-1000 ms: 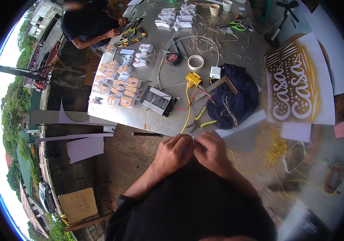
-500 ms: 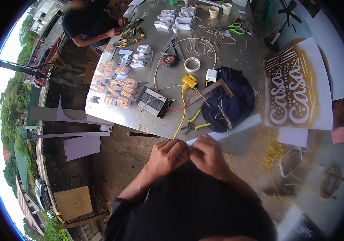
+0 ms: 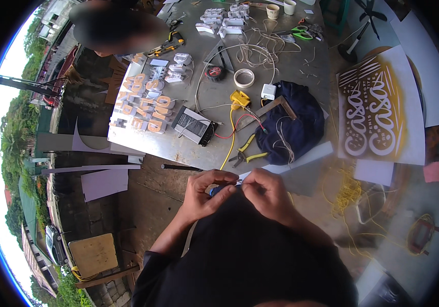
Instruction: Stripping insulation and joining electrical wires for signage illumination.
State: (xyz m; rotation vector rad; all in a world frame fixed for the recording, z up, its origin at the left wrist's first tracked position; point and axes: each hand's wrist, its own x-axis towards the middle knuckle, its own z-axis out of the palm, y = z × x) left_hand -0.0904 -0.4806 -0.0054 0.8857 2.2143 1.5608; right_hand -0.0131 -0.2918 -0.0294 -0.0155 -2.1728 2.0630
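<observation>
In front of my body, just off the table's near edge, my two hands meet. My left hand (image 3: 206, 194) is curled, its fingertips at a small pale thing (image 3: 239, 181) between the hands. A bit of blue (image 3: 213, 191) shows between its thumb and fingers; its kind is unclear. My right hand (image 3: 264, 192) pinches at the same spot, its fingertips partly hidden. Nearest on the table lie yellow-handled pliers (image 3: 249, 152), a yellow cord (image 3: 229, 148) and a dark blue cloth (image 3: 306, 128) with a metal square (image 3: 283, 105) on it.
On the metal table (image 3: 178, 156) are a boxy power supply (image 3: 194, 126), cut-out letters (image 3: 142, 110), a tape measure (image 3: 215, 73), a tape roll (image 3: 244, 78) and tangled wires. Another person (image 3: 119, 28) leans at the far left. Yellow cord (image 3: 347, 197) lies on the floor at right.
My left hand has opened out from a tight curl, its thumb now apart from the fingers, showing the blue bit. The other person has leaned in over the table.
</observation>
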